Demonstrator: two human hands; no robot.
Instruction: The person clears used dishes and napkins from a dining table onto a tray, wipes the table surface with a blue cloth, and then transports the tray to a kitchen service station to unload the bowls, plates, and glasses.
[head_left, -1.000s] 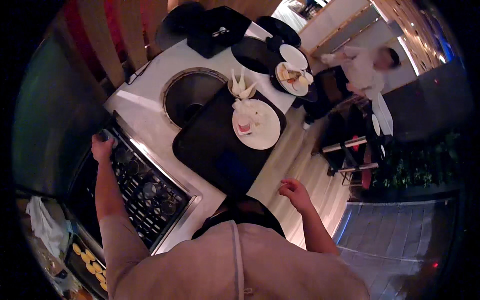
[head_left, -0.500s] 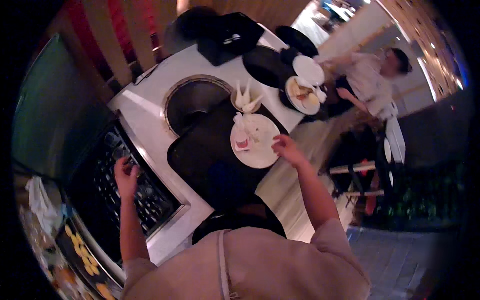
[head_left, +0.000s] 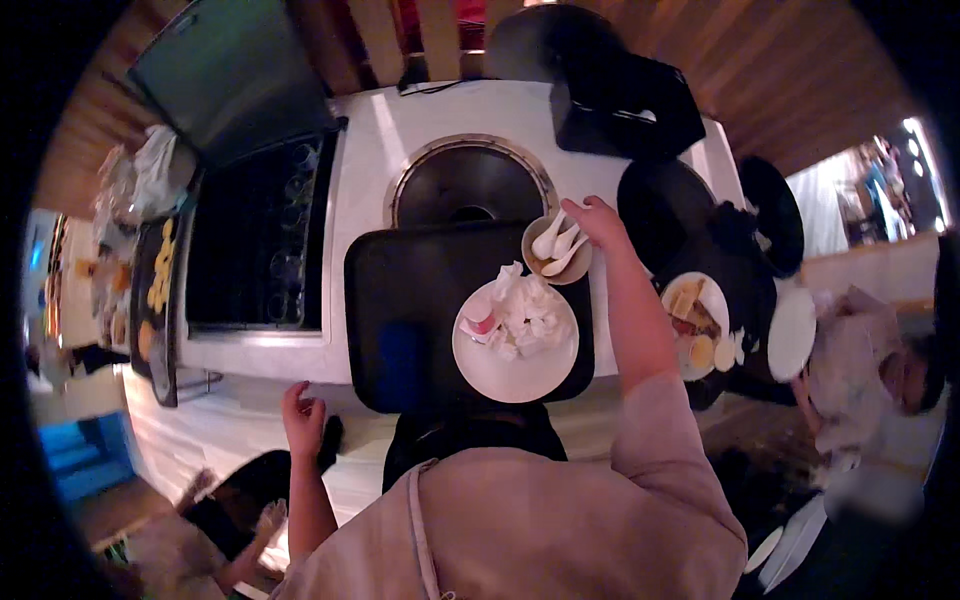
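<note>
My right hand (head_left: 597,217) reaches to the back right of a black tray (head_left: 390,300). Its fingers are closed on the handles of white soup spoons (head_left: 548,245), whose bowls rest inside a small round bowl (head_left: 538,232). In front of the bowl, a white plate (head_left: 505,380) carries crumpled tissues (head_left: 532,318) and a small white and red cup-like item (head_left: 480,322). A dark blue thing (head_left: 401,362) lies on the tray's left part. My left hand (head_left: 303,420) hangs off the counter's front edge, empty, its fingers loosely bent and apart.
Behind the tray is a round metal-rimmed opening (head_left: 470,150) in the white counter (head_left: 365,130). A dark rack (head_left: 250,240) with glasses stands left. At right, another tray holds a plate with food scraps (head_left: 685,290). People are at both sides (head_left: 860,350), (head_left: 180,550).
The view has turned toward the left. My right hand has gone from the plate to the spoons, and crumpled tissues now lie on the plate. My left hand has left the rack.
</note>
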